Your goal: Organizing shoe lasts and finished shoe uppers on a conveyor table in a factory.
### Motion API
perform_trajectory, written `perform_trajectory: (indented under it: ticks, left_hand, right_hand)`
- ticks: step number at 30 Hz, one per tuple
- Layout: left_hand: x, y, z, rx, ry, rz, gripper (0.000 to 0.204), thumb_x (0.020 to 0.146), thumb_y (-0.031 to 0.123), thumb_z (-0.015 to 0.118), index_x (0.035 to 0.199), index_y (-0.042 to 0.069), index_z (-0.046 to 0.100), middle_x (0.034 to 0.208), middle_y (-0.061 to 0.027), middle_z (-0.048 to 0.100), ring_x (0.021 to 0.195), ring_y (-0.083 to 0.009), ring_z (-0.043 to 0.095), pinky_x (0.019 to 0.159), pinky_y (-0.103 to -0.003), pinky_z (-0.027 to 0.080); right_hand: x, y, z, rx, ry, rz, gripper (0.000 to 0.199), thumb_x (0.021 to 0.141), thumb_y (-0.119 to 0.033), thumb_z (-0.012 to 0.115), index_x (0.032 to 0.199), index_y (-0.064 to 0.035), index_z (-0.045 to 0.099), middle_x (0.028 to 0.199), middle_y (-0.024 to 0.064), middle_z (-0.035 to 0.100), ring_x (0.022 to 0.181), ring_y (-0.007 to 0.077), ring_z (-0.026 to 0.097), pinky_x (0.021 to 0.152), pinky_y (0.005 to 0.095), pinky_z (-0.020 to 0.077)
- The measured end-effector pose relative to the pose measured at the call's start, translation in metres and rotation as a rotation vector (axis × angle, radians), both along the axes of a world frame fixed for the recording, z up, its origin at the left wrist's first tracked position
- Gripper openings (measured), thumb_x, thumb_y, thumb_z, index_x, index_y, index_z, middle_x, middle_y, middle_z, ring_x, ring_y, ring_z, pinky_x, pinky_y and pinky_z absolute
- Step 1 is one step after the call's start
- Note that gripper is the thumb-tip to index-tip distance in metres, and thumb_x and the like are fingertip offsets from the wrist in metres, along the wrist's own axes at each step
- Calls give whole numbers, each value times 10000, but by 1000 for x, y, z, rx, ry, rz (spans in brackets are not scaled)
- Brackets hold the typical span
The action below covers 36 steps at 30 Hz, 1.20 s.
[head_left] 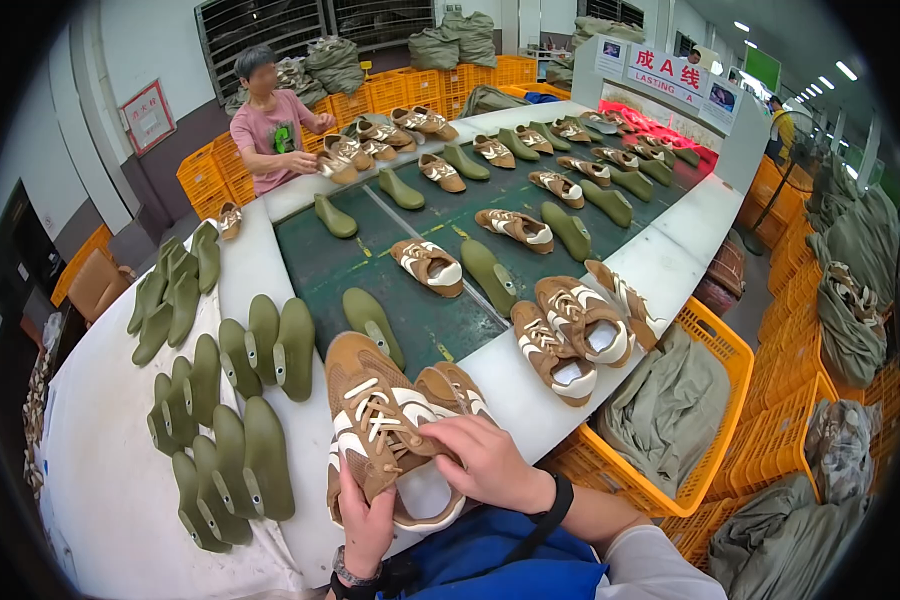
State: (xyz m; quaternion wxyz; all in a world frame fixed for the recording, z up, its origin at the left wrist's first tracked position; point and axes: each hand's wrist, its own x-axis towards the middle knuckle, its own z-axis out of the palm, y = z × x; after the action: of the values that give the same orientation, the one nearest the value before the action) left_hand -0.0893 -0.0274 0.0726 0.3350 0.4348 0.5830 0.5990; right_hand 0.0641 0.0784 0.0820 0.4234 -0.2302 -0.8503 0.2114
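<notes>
A brown sneaker (pixel 355 385) with white stripes and cream laces is in front of me at the table's near edge, its toe pointing away. My left hand (pixel 367 515) grips it low on the left, with the thumb up along its side. My right hand (pixel 490 462) has its fingers closed on the right side of the collar, beside the laces; the fingertips are partly hidden. White lining shows in the opening below my hands. Another brown sneaker (pixel 452 388) lies close behind on the right, partly covered.
Green shoe lasts (pixel 265 460) stand in groups on the white table (pixel 110 440) at left. Sneakers and lasts line the green conveyor (pixel 320 260). Several sneakers (pixel 570 320) sit to the right, above an orange crate (pixel 735 390). A person (pixel 270 135) handles sneakers across the table.
</notes>
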Motion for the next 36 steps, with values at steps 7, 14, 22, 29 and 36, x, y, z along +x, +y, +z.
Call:
perform_trajectory:
  ticks: [7, 14, 22, 29, 36]
  left_hand:
    - [-16, 1, -16, 12, 37, 64, 706, 839, 36, 514, 1417, -65, 121, 1309, -168, 404, 1168, -223, 445, 988, -312, 354]
    - [-4, -2, -8, 46, 4, 42, 742, 849, 85, 545, 1425, -58, 99, 1335, -228, 394, 1200, -272, 449, 1001, -331, 351]
    - [-107, -44, -9, -355, 1366, 98, 616, 722, 300, 706, 1244, 53, 492, 1105, -179, 554, 1134, -370, 452, 982, -524, 301]
    - [-197, -58, -56, -600, 1487, 190, 593, 718, 299, 707, 1223, 75, 495, 1177, -161, 524, 1199, -341, 414, 1029, -515, 265]
    - [-218, -64, -100, -532, 993, 288, 488, 734, 144, 672, 1191, 107, 503, 1257, -266, 421, 1029, -393, 537, 848, -443, 478]
  right_hand:
    - [13, -12, 15, 36, -38, 137, 404, 756, -175, 698, 1120, -43, 582, 998, 97, 615, 799, 275, 615, 689, 335, 514]
    - [29, -21, 0, -107, -330, 434, 284, 836, -279, 622, 1062, -119, 560, 916, 60, 574, 710, 257, 612, 525, 360, 488]
    - [75, 39, 74, -356, -497, 202, 315, 746, -260, 735, 955, -46, 636, 724, 71, 625, 565, 147, 596, 520, 262, 468]
    - [51, 109, 134, -286, -482, 7, 249, 737, -143, 708, 913, 7, 616, 673, 61, 602, 574, 95, 562, 523, 243, 449]
    - [-75, 187, 129, -113, -582, 154, 333, 741, -230, 691, 963, 7, 615, 850, 143, 648, 774, 239, 629, 696, 324, 483]
